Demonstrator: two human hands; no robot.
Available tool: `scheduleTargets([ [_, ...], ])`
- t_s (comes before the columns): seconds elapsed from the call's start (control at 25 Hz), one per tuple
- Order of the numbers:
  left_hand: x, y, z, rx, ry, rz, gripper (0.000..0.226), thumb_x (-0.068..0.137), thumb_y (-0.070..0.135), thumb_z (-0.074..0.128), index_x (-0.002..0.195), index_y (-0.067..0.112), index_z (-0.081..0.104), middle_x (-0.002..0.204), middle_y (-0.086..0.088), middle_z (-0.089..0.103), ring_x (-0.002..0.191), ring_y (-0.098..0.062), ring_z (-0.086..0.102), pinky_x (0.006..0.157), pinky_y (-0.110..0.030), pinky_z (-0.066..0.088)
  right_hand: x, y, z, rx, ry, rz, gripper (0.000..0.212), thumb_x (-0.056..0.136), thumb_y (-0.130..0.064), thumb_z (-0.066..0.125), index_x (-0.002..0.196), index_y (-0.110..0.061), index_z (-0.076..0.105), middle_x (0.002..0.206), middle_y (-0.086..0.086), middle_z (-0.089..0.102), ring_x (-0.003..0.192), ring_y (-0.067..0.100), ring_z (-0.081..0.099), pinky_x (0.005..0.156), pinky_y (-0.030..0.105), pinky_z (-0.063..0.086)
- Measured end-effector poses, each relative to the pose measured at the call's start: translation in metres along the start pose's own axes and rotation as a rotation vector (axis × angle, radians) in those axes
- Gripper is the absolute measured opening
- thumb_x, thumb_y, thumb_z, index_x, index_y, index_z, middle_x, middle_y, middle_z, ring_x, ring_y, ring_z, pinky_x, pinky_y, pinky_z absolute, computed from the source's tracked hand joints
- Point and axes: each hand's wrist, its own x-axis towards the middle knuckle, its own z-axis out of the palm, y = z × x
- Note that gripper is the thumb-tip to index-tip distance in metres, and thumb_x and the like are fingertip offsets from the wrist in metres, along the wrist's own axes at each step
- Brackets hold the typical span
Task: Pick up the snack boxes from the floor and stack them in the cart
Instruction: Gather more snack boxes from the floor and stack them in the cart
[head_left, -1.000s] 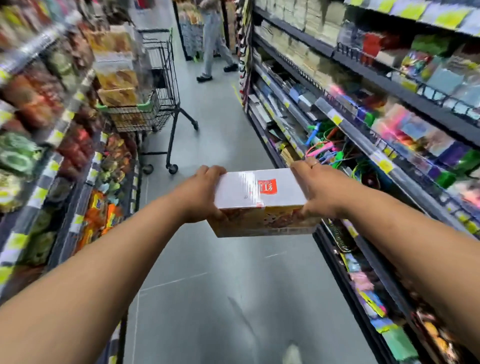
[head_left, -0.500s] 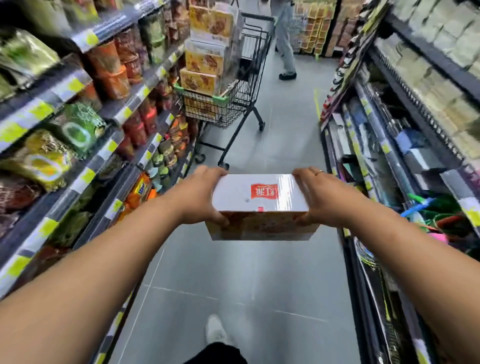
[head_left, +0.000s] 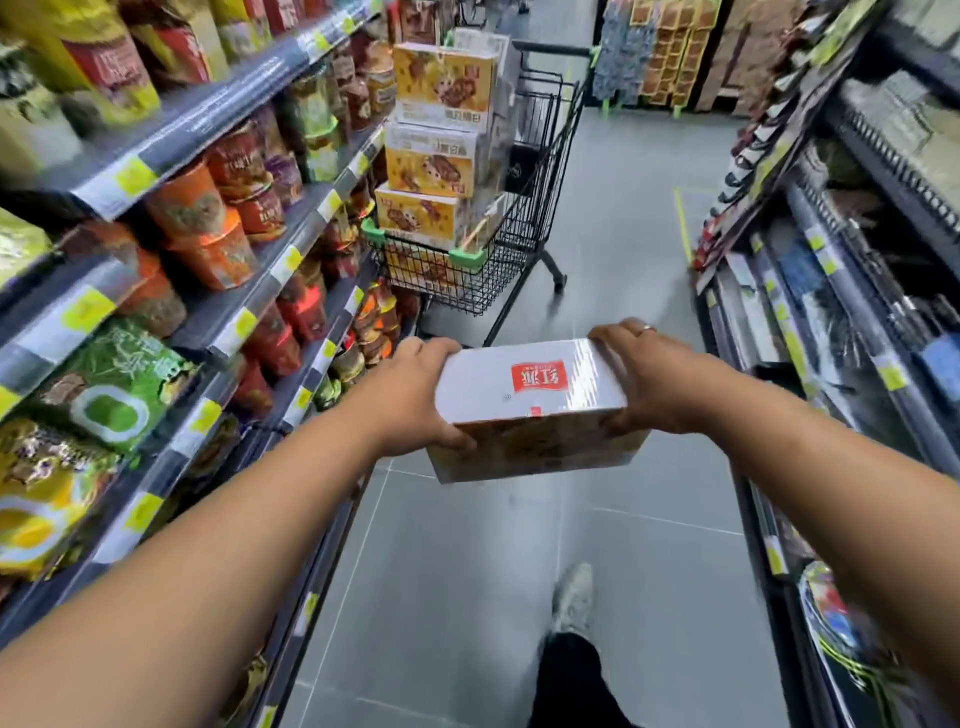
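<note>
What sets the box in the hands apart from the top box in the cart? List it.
The held box is in the air, gripped at its ends by the left hand and right hand; the top box rests on the stack in the cart. The held box shows mainly its white top with a red logo; the top box its yellow printed face. Both seem the same product.

Your left forearm (head_left: 208, 545) and right forearm (head_left: 831, 483) are bare along all that shows. Your left grip (head_left: 410, 395) is bare too. Your right grip (head_left: 654, 384) carries a ring (head_left: 647, 328), a thin pale band on one finger; which finger is hard to tell. Low in the view a black trouser leg (head_left: 571, 686) shows, ending at a pale grey-white trainer (head_left: 571, 597) with its details blurred. Which side it belongs to cannot be told.
</note>
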Motion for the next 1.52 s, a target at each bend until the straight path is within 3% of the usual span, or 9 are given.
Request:
scheduleTargets([
  [0.4, 0.239, -0.024, -0.047, -0.028, 0.097, -0.218, 0.105, 0.054, 0.057, 0.085, 0.139, 0.030, 0.030, 0.123, -0.004, 0.039, 0.109, -0.028, 0.051, 0.087, -0.041, 0.046, 0.286, 0.087, -0.084, -0.161, 0.001, -0.210, 0.110, 0.059, -0.041, 0.086, 0.146, -0.020, 0.023, 0.142, 0.008, 0.036, 0.116, 0.034, 0.051, 0.096, 0.040, 0.046],
  [0.64, 0.362, -0.061, -0.058, 0.032, 0.098, -0.311, 0.103, 0.058, 0.063, 0.080, 0.137, 0.021, 0.029, 0.124, -0.009, 0.038, 0.109, -0.034, 0.051, 0.086, -0.043, 0.047, 0.444, 0.099, -0.103, -0.256, -0.067, -0.234, 0.111, 0.063, -0.034, 0.086, 0.148, -0.023, 0.016, 0.144, 0.005, 0.033, 0.114, 0.031, 0.051, 0.088, 0.039, 0.048],
  [0.8, 0.443, -0.102, -0.058, 0.056, 0.116, -0.325, 0.101, 0.061, 0.063, 0.077, 0.135, 0.015, 0.028, 0.123, -0.013, 0.037, 0.105, -0.036, 0.052, 0.087, -0.044, 0.048, 0.539, 0.104, -0.102, -0.310, -0.051, -0.258, 0.101, 0.065, -0.029, 0.082, 0.145, -0.022, 0.020, 0.140, 0.008, 0.036, 0.109, 0.033, 0.054, 0.080, 0.039, 0.052],
  [1.12, 0.557, -0.137, -0.059, 0.022, 0.081, -0.332, 0.094, 0.069, 0.054, 0.074, 0.136, 0.010, 0.026, 0.122, -0.014, 0.036, 0.106, -0.037, 0.050, 0.086, -0.041, 0.044, 0.671, 0.140, -0.091, -0.350, -0.023, -0.297, 0.089, 0.065, -0.030, 0.081, 0.136, -0.026, 0.027, 0.136, 0.004, 0.039, 0.102, 0.032, 0.055, 0.065, 0.037, 0.051],
  [1.28, 0.601, -0.140, -0.053, 0.017, 0.084, -0.442, 0.099, 0.070, 0.062, 0.073, 0.138, 0.010, 0.023, 0.124, -0.013, 0.034, 0.106, -0.035, 0.051, 0.086, -0.041, 0.045, 0.735, 0.154, -0.090, -0.369, -0.005, -0.382, 0.090, 0.070, -0.027, 0.077, 0.140, -0.028, 0.021, 0.140, 0.004, 0.035, 0.105, 0.031, 0.053, 0.066, 0.038, 0.052],
  [1.52, 0.655, -0.126, -0.025, -0.067, 0.052, -0.656, 0.102, 0.069, 0.059, 0.075, 0.141, 0.011, 0.020, 0.131, -0.014, 0.033, 0.112, -0.034, 0.049, 0.088, -0.040, 0.045, 0.810, 0.177, -0.084, -0.397, -0.111, -0.535, 0.090, 0.075, -0.027, 0.073, 0.145, -0.029, 0.016, 0.147, 0.003, 0.027, 0.113, 0.029, 0.047, 0.073, 0.037, 0.049],
])
